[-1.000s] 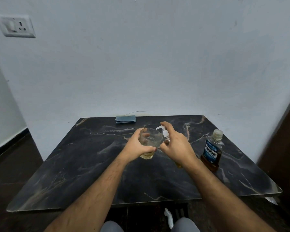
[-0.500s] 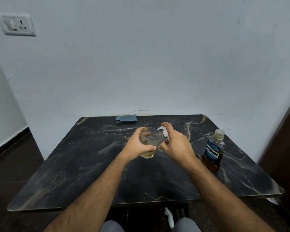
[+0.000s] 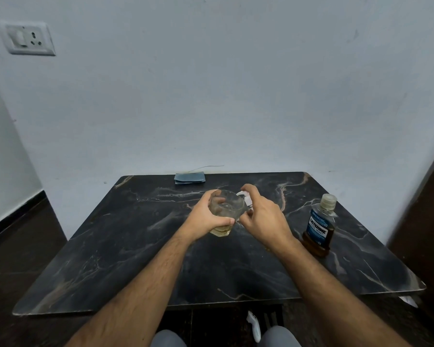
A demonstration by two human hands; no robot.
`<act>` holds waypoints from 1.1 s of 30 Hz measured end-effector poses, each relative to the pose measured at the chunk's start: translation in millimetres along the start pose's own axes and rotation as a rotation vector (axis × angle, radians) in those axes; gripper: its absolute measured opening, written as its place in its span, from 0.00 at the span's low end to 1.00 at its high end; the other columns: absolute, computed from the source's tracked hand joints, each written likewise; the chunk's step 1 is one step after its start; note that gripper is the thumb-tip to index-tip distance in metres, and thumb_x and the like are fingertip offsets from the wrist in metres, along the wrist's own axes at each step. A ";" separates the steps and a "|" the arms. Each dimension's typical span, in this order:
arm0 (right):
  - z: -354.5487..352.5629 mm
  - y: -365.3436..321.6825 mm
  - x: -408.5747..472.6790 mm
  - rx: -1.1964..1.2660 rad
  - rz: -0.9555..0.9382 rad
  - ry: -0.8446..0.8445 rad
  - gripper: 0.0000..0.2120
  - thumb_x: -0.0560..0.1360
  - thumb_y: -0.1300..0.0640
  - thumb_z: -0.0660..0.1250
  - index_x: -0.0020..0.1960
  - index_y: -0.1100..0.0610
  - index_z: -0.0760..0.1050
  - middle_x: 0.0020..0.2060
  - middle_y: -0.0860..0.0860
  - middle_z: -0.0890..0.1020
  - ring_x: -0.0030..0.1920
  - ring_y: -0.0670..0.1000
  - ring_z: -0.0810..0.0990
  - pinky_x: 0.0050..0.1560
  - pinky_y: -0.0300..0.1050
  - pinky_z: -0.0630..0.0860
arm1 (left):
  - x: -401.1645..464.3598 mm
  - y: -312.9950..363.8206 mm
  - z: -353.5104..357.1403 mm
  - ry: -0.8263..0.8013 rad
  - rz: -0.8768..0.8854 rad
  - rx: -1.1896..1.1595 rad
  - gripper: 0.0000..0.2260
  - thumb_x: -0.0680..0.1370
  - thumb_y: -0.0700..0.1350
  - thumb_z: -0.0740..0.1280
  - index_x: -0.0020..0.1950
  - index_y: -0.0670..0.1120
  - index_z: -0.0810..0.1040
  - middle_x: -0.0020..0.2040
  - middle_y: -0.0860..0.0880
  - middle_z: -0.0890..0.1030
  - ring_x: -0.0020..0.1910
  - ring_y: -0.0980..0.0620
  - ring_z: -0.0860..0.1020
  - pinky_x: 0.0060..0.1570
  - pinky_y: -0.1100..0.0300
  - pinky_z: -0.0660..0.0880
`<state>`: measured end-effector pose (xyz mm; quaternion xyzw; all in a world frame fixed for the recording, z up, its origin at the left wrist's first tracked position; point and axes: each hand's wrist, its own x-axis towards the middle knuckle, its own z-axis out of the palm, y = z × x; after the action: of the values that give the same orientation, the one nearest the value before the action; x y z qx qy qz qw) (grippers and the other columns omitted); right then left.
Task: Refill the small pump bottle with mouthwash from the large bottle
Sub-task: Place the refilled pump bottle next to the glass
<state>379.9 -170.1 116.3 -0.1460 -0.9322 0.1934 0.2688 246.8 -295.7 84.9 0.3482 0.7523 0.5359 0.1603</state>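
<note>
Fingers [image 3: 217,200] (left) wrap pump bottle [image 3: 224,214] — right hand [image 3: 261,216] grips pump.

pump bottle [image 3: 247,202] body hidden | behind right hand [image 3: 263,219]

Probably home — wall socket [image 3: 27,39], table [image 3: 125,246]

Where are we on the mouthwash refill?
Early. Nothing poured yet: the large bottle stands capped on the table, untouched. In hand: the left hand grips the small pump bottle, with a little yellowish liquid at its bottom, and the right hand holds the white pump head. Whether the pump is unscrewed is unclear. Left: uncapping, pouring, refitting.
</note>
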 end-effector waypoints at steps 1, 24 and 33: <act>0.0 1.4 -0.2 0.010 0.000 0.005 0.29 0.74 0.55 0.65 0.73 0.47 0.60 0.42 0.49 0.80 0.38 0.49 0.78 0.38 0.43 0.70 | 0.4 -0.3 -0.2 -0.001 -0.002 -0.002 0.39 0.64 0.46 0.82 0.70 0.55 0.65 0.64 0.57 0.77 0.62 0.57 0.76 0.66 0.55 0.72; 46.1 55.2 -18.1 0.454 0.320 0.069 0.28 0.71 0.63 0.75 0.66 0.48 0.69 0.50 0.43 0.78 0.53 0.46 0.78 0.51 0.35 0.71 | -10.2 -44.0 9.2 0.251 -0.067 -0.232 0.41 0.66 0.40 0.81 0.73 0.49 0.63 0.65 0.53 0.75 0.61 0.57 0.77 0.60 0.57 0.75; 57.4 62.3 -11.0 0.385 0.310 0.085 0.22 0.71 0.55 0.77 0.59 0.44 0.72 0.45 0.42 0.82 0.47 0.42 0.81 0.49 0.43 0.78 | -2.6 -57.7 10.6 0.290 -0.065 -0.159 0.42 0.64 0.45 0.82 0.73 0.52 0.64 0.64 0.56 0.76 0.65 0.53 0.75 0.66 0.53 0.72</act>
<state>367.3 -135.4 39.2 -0.2413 -0.8325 0.4001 0.2979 234.9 -300.8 27.6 0.2288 0.7336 0.6330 0.0945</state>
